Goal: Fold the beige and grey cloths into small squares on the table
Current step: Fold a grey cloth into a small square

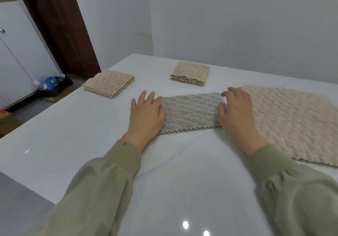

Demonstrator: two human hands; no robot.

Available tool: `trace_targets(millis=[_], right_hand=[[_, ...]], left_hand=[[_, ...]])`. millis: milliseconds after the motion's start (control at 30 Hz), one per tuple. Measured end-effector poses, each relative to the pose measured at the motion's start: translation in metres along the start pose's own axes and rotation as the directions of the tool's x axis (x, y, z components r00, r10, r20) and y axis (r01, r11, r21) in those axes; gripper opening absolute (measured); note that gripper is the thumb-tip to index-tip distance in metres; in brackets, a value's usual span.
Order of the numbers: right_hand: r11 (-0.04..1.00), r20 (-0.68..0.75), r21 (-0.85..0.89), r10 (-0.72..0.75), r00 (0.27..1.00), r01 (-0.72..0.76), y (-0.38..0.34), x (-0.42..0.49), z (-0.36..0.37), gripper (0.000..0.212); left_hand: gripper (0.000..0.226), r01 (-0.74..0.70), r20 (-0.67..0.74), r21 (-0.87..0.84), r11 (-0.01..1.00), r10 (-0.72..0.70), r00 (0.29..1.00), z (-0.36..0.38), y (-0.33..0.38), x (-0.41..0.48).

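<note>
Head camera looks down on a big white tabletop (73, 144). On its right side lies a wide beige cloth (292, 122), spread out flat. It is the biggest cloth.

Just left of it, in the middle of the tabletop, is the grey cloth (190, 113). It is folded into a long strip that runs from side to side. The right hand hides the spot where the two cloths meet, so I cannot tell if they touch.

Both hands come out of green sleeves (102, 190). The left hand (146, 115) lies flat on the left end of the grey cloth, fingers straight and a little apart. The right hand (236, 111) rests on the right end, fingers bent a little, holding nothing.

Farther back are two small beige squares, already folded. One folded pile (108, 84) sits near the left edge. The other folded square (190, 73) sits behind the grey cloth.
</note>
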State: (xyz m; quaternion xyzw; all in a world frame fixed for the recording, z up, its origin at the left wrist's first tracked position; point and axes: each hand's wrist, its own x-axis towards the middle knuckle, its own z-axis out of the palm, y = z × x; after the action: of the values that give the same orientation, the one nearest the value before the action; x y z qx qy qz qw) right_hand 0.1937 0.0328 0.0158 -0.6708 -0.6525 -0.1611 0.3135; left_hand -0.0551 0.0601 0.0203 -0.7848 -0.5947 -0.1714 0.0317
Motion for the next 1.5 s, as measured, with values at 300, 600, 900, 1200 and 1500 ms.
trace_targets(millis=[300,600,900,1200,1500], right_hand=[[0.977,0.392,0.194,-0.162,0.906,0.091,-0.051,0.018,0.037,0.046],[0.994,0.636,-0.107,0.048,0.771,0.026,-0.020,0.037,0.049,0.056],[0.999,0.235,0.010,-0.052,0.971,0.051,-0.034,0.034,0.031,0.052],[0.994,0.635,-0.098,0.030,0.772,0.042,-0.030,0.033,0.050,0.054],[0.986,0.638,-0.167,0.106,0.763,0.003,-0.020,0.034,0.048,0.058]], left_hand=[[0.056,-0.003,0.265,0.009,1.000,0.001,0.964,0.026,0.032,0.025],[0.064,0.045,0.324,0.053,0.998,-0.060,0.944,0.029,0.027,0.027],[0.067,0.065,0.332,0.053,0.997,-0.079,0.940,0.028,0.025,0.025],[0.066,0.082,0.337,0.056,0.995,-0.096,0.936,0.027,0.014,0.025],[0.059,0.114,0.100,0.073,0.991,-0.121,0.988,0.014,0.014,0.025]])
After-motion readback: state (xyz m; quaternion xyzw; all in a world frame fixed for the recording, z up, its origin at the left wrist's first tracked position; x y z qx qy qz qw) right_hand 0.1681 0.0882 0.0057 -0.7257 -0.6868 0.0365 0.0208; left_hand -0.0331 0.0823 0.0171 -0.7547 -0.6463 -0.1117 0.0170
